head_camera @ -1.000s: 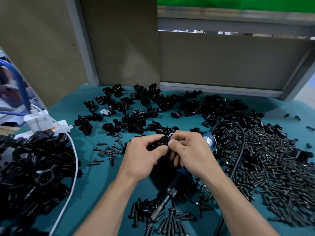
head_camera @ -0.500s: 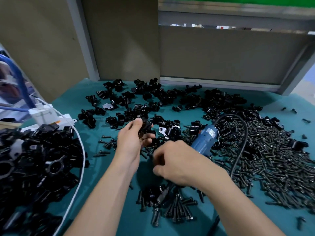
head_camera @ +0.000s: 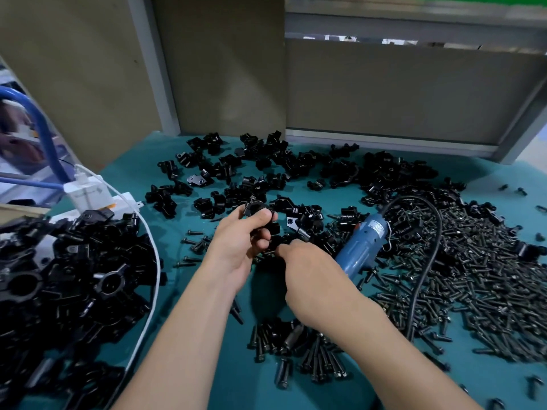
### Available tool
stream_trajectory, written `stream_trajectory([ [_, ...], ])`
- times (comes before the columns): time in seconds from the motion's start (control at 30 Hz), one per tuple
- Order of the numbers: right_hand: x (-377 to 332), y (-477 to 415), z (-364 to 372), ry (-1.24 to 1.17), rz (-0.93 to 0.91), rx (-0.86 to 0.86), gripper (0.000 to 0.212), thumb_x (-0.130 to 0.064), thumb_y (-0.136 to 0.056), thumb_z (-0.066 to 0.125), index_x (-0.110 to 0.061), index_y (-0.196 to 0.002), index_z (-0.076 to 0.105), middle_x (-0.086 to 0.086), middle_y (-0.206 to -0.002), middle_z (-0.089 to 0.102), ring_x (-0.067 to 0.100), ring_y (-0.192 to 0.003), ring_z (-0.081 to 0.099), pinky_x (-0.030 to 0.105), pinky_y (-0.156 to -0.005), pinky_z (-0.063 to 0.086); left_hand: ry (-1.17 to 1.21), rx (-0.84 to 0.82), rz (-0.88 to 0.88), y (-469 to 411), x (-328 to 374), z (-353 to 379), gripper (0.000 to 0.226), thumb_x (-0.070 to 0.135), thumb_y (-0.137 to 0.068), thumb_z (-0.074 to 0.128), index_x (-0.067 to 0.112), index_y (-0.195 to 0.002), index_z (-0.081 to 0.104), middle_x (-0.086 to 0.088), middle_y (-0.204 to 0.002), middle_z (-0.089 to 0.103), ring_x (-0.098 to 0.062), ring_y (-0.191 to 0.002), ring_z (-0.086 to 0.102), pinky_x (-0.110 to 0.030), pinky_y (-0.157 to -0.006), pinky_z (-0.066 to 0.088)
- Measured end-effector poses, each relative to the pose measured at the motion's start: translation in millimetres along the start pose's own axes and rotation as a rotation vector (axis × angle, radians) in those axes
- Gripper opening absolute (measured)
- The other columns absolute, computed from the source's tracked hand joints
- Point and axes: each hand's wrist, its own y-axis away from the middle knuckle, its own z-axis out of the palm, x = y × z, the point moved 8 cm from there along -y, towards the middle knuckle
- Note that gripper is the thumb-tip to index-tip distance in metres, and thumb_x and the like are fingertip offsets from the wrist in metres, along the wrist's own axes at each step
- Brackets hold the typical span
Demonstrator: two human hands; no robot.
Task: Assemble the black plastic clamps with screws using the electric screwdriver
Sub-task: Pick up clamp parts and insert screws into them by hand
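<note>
My left hand holds a black plastic clamp between thumb and fingertips, lifted a little above the teal table. My right hand lies just right of it and is wrapped round the blue electric screwdriver. The screwdriver's blue body sticks out past the hand toward the back right, and its metal chuck end shows below the hand. Loose black clamp halves are scattered across the back of the table. A broad heap of dark screws covers the right side.
A pile of assembled black clamps fills the left edge. A white plug block and white cable run beside it. The screwdriver's black cord loops over the screws. Another cluster of screws lies near me. Beige panels wall the back.
My hands, joined on the clamp a second ago, have parted. The left hand keeps the clamp and has lifted it back and left; the right hand has dropped onto the screwdriver and grips it.
</note>
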Motion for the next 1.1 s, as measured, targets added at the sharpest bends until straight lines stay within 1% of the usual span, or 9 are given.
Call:
stream_trajectory([
  [0.07, -1.1, 1.3, 2.1, 0.026, 0.006, -0.003, 0.038, 0.001, -0.083, 0.066, -0.021, -0.094, 0.037, -0.006, -0.085, 0.031, 0.011, -0.067, 0.031, 0.027, -0.054, 0.025, 0.017, 0.02, 0.004, 0.5, 2.6, -2.1, 0.017, 0.003, -0.096, 0.067, 0.006, -0.113, 0.064, -0.006, -0.088, 0.078, -0.011, -0.058, 0.053, -0.018, -0.045, 0.043],
  [0.13, -1.6, 1.8, 0.3, 0.044, 0.006, 0.007, 0.037, 0.001, -0.084, 0.065, -0.02, -0.093, 0.037, -0.008, -0.082, 0.029, 0.007, -0.064, 0.027, 0.025, -0.05, 0.018, 0.022, 0.042, 0.016, 0.4, 5.2, -4.8, 0.018, 0.002, -0.095, 0.068, 0.007, -0.112, 0.064, -0.007, -0.088, 0.078, -0.011, -0.058, 0.053, -0.018, -0.045, 0.042],
  [0.3, 4.0, 0.2, -4.5, 0.083, 0.046, 0.017, 0.026, 0.006, -0.082, 0.055, -0.015, -0.097, 0.055, -0.002, -0.074, 0.044, 0.014, -0.059, 0.039, 0.029, -0.047, 0.023, 0.032, 0.067, 0.042, -0.4, 9.9, -10.0, 0.01, 0.001, -0.094, 0.067, 0.008, -0.1, 0.066, -0.007, -0.085, 0.077, -0.008, -0.054, 0.054, -0.017, -0.044, 0.041],
  [0.5, 3.4, -0.5, -10.4, 0.21, 0.022, 0.098, 0.016, -0.009, -0.087, 0.061, -0.023, -0.085, 0.053, -0.005, -0.064, 0.043, 0.017, -0.053, 0.036, 0.031, -0.047, 0.019, -0.015, 0.027, 0.068, 2.7, 7.6, -4.3, 0.012, 0.002, -0.095, 0.068, 0.008, -0.105, 0.067, -0.006, -0.091, 0.078, -0.009, -0.06, 0.059, -0.019, -0.051, 0.048],
  [0.63, 8.5, -2.3, -15.1, 0.154, 0.025, 0.097, 0.02, -0.008, -0.087, 0.061, -0.026, -0.085, 0.053, -0.006, -0.068, 0.045, 0.022, -0.061, 0.046, 0.031, -0.049, 0.021, -0.074, -0.017, 0.121, 2.4, 8.1, 3.1, 0.008, 0.001, -0.097, 0.065, 0.008, -0.1, 0.068, -0.006, -0.092, 0.078, -0.011, -0.073, 0.069, -0.024, -0.072, 0.058],
  [0.73, 9.4, -2.5, -14.0, 0.14, 0.032, 0.063, 0.022, -0.003, -0.083, 0.063, -0.022, -0.084, 0.052, -0.005, -0.075, 0.045, 0.019, -0.059, 0.041, 0.03, -0.048, 0.023, -0.078, -0.071, 0.131, 3.9, 9.3, 9.5, 0.008, 0.001, -0.099, 0.064, 0.005, -0.105, 0.067, -0.006, -0.093, 0.079, -0.012, -0.078, 0.072, -0.026, -0.078, 0.06],
  [0.83, 11.0, -2.3, -10.6, 0.094, 0.07, 0.036, 0.019, 0.0, -0.082, 0.062, -0.018, -0.088, 0.057, 0.0, -0.09, 0.053, 0.024, -0.071, 0.049, 0.032, -0.059, 0.035, -0.082, -0.126, 0.103, 5.9, 7.8, 13.9, 0.012, 0.001, -0.1, 0.062, 0.004, -0.11, 0.068, -0.007, -0.097, 0.079, -0.012, -0.081, 0.073, -0.024, -0.077, 0.061],
  [0.9, 13.9, -2.2, -11.3, 0.082, 0.099, 0.038, 0.02, 0.001, -0.083, 0.061, -0.018, -0.09, 0.057, 0.001, -0.091, 0.054, 0.026, -0.075, 0.049, 0.033, -0.064, 0.037, -0.098, -0.15, 0.067, 6.6, 3.7, 15.3, 0.013, 0.001, -0.1, 0.062, 0.003, -0.111, 0.068, -0.008, -0.1, 0.078, -0.013, -0.082, 0.073, -0.023, -0.076, 0.06],
  [1.1, 14.8, -1.1, -15.8, 0.172, 0.109, 0.053, 0.02, -0.002, -0.084, 0.061, -0.02, -0.091, 0.054, -0.002, -0.07, 0.042, 0.027, -0.071, 0.05, 0.033, -0.065, 0.039, -0.114, -0.1, 0.001, 2.0, -6.8, 10.0, 0.018, 0.001, -0.101, 0.061, 0.001, -0.117, 0.069, -0.009, -0.105, 0.075, -0.011, -0.078, 0.069, -0.021, -0.069, 0.058],
])
